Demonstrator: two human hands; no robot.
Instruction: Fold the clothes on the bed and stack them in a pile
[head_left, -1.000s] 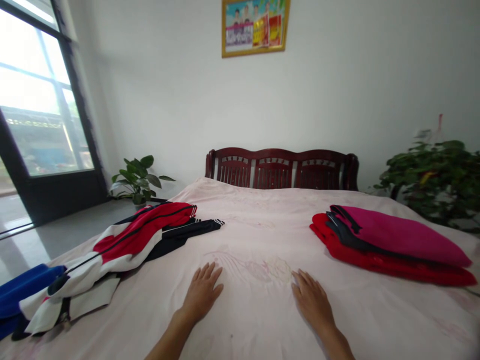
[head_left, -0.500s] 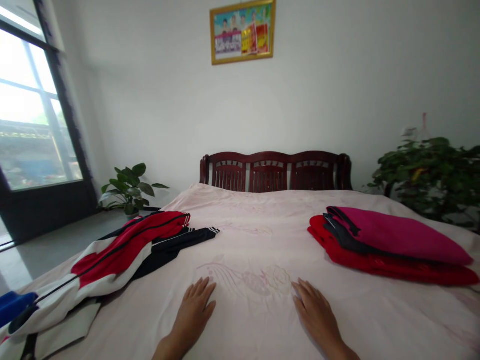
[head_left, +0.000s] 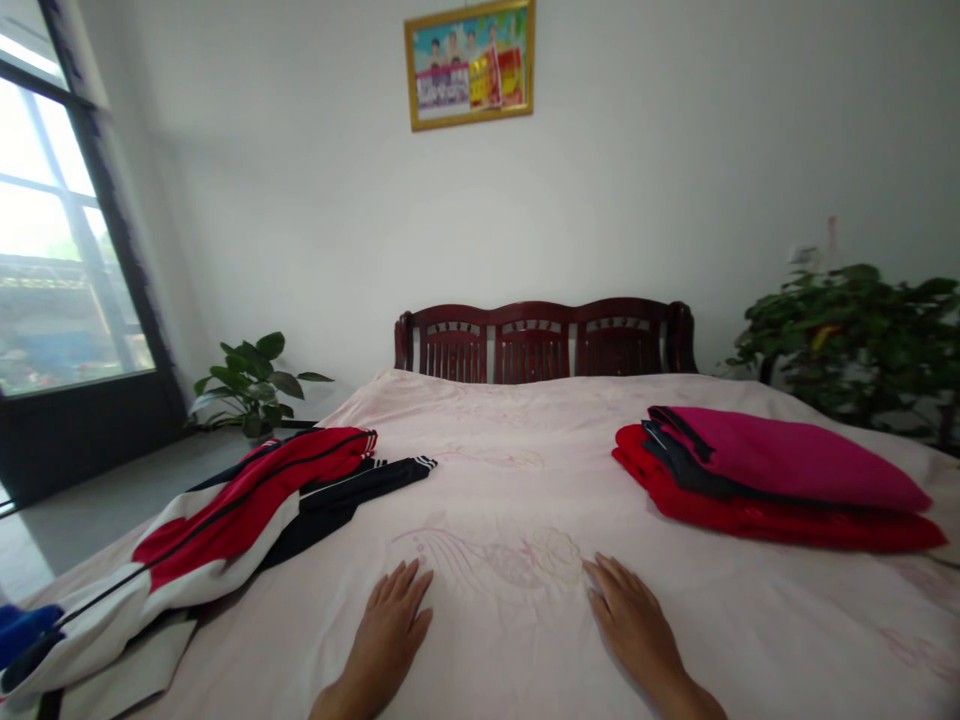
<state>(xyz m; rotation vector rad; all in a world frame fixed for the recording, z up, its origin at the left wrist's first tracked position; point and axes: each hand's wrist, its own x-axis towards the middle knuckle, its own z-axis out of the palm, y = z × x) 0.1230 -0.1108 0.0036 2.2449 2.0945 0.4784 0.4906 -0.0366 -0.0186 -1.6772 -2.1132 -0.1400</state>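
Both my hands lie flat, palms down, on a pale pink bed sheet [head_left: 510,460] with a faint flower print. My left hand [head_left: 390,628] rests near the front middle, fingers stretched out and holding nothing. My right hand [head_left: 630,622] lies a little to the right of it, also flat and open. To the left, an unfolded red, white and black jacket [head_left: 225,520] sprawls over the sheet. On the right sits a folded stack of clothes [head_left: 772,485]: magenta on top, dark in the middle, red below.
A dark red wooden headboard [head_left: 544,340] stands against the white wall under a framed picture [head_left: 470,65]. One potted plant [head_left: 247,385] is on the floor at the left near the window, another potted plant [head_left: 862,330] at the right. A blue cloth [head_left: 22,630] shows at the left edge.
The view has swung slightly right and up, so the blue cloth and window slid toward the left edge. Both hands stay flat on the sheet, drawn back a little toward me.
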